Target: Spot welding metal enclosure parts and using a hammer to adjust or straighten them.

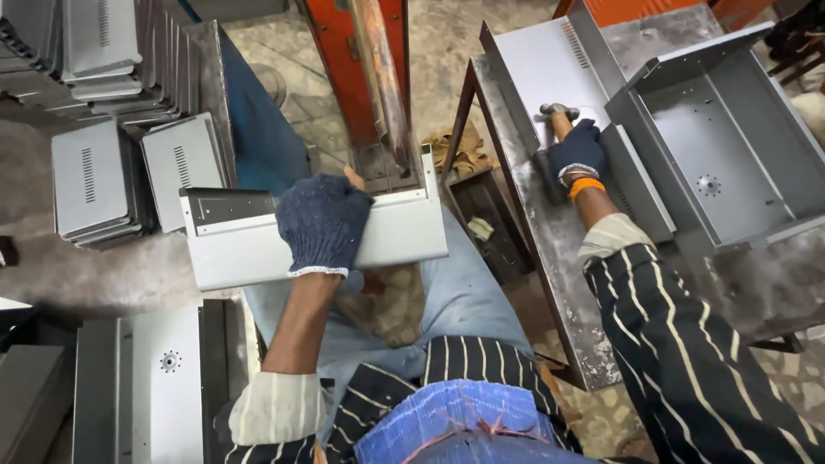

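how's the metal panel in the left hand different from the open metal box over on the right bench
The grey panel is held up by the gloved left hand against the press; the open box rests on the bench, untouched. The panel is a shallow bent sheet; the box is a deep tray with walls and punched holes. Both are grey sheet metal.

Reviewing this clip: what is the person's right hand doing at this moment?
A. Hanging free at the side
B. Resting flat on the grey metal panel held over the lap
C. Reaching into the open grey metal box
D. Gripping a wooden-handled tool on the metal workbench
D: the gloved right hand is closed around the wooden handle of a tool lying on the metal workbench, while the left hand holds the grey panel.
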